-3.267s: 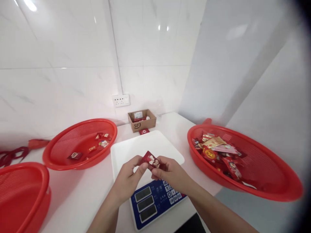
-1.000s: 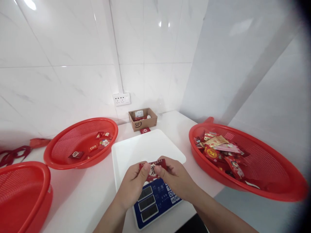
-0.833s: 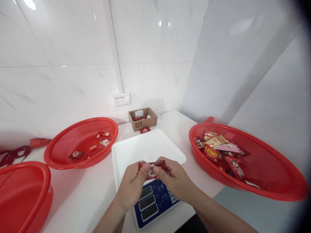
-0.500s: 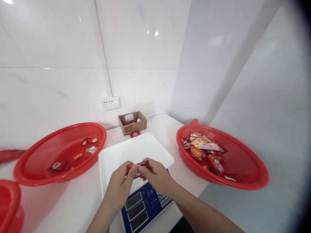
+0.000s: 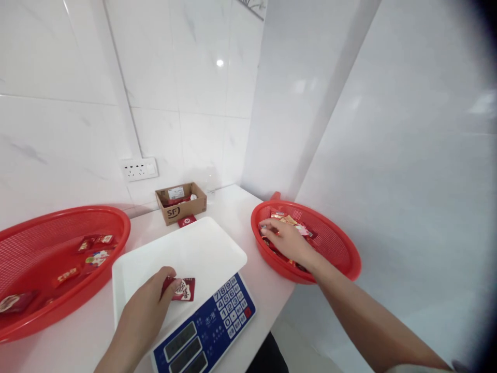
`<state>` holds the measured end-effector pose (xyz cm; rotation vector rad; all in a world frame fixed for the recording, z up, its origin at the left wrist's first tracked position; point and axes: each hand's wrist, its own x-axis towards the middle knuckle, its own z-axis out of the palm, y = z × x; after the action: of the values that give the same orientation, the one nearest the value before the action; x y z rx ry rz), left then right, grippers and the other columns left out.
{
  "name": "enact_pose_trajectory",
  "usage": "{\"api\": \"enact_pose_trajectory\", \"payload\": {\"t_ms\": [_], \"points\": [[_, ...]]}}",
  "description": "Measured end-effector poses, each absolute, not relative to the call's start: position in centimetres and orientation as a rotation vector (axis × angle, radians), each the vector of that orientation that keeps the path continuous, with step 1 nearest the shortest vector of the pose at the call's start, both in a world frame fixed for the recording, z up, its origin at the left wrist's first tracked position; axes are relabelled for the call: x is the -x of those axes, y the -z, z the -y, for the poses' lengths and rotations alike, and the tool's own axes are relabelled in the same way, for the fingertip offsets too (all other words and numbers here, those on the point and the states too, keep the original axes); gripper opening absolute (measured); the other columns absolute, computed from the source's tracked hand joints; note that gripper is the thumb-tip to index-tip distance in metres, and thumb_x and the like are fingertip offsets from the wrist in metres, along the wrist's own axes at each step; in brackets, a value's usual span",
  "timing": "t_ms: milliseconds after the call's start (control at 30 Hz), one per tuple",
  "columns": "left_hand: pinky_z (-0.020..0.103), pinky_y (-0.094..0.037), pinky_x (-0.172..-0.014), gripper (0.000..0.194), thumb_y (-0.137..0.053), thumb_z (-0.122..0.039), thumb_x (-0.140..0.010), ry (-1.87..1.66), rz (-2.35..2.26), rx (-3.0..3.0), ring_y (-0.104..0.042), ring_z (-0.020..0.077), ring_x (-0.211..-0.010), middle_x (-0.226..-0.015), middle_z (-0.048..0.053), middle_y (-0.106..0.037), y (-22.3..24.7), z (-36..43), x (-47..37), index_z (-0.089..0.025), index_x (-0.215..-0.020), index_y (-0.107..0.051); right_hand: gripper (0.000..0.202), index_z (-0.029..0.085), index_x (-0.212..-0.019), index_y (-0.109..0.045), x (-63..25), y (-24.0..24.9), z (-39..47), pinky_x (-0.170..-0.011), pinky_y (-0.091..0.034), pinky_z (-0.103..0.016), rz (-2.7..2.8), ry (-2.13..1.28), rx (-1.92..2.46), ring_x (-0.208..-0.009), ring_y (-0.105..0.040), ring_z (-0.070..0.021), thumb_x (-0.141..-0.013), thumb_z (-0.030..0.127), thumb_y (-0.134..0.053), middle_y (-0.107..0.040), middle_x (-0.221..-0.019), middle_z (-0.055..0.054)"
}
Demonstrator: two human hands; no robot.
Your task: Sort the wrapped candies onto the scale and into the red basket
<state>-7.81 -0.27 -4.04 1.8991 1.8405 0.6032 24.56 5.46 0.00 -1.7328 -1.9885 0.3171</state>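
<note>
Between the thumb and fingers of my left hand (image 5: 149, 298) is a small dark red wrapped packet (image 5: 185, 290) with white lettering. I hold it over the white pan (image 5: 202, 243) of a weighing scale, whose blue panel (image 5: 212, 324) has number keys and display windows. My right hand (image 5: 287, 238) reaches over the right red basket (image 5: 341, 243), its fingers bent and apart above several colourful packets (image 5: 277, 213). Whether its fingertips touch a packet I cannot tell.
Another red basket (image 5: 116, 230) stands at the left with a few packets inside. Behind the scale is an open cardboard box (image 5: 190, 207) holding red packets, and a red packet (image 5: 187, 220) lies before it. A socket (image 5: 140, 169) is on the tiled wall.
My right hand has let go of the red packet and moved right to the basket. My left hand keeps the packet, now lower and further left in view. The view has turned right.
</note>
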Motion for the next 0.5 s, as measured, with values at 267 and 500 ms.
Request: {"api": "enact_pose_trajectory", "payload": {"t_ms": [267, 500], "points": [[0.045, -0.045, -0.089, 0.036, -0.039, -0.045, -0.085, -0.773, -1.905, -2.111, -0.054, 0.0308, -0.109, -0.113, 0.01, -0.061, 5.4, -0.2, 9.0, -0.021, -0.102, -0.059, 0.045, 0.02, -0.121, -0.06, -30.0, 3.1, -10.3, -0.09, -0.043, -0.036, 2.279, -0.441, 2.073, -0.107, -0.059, -0.0292, -0.076, 0.021, -0.063, -0.063, -0.118, -0.012], [0.045, -0.045, -0.094, 0.035, -0.043, -0.046, -0.084, -0.782, -1.818, -2.141, -0.053, 0.0289, -0.114, -0.117, 0.007, -0.062, 5.5, -0.1, 9.1, -0.023, -0.106, -0.06, 0.071, 0.018, -0.133, -0.05, -29.2, 6.5, -11.1, -0.094, -0.041, -0.035, 2.414, -0.411, 2.064, -0.121, -0.048, -0.0318, -0.065, 0.019, -0.071, -0.041, -0.142, -0.016]]}}
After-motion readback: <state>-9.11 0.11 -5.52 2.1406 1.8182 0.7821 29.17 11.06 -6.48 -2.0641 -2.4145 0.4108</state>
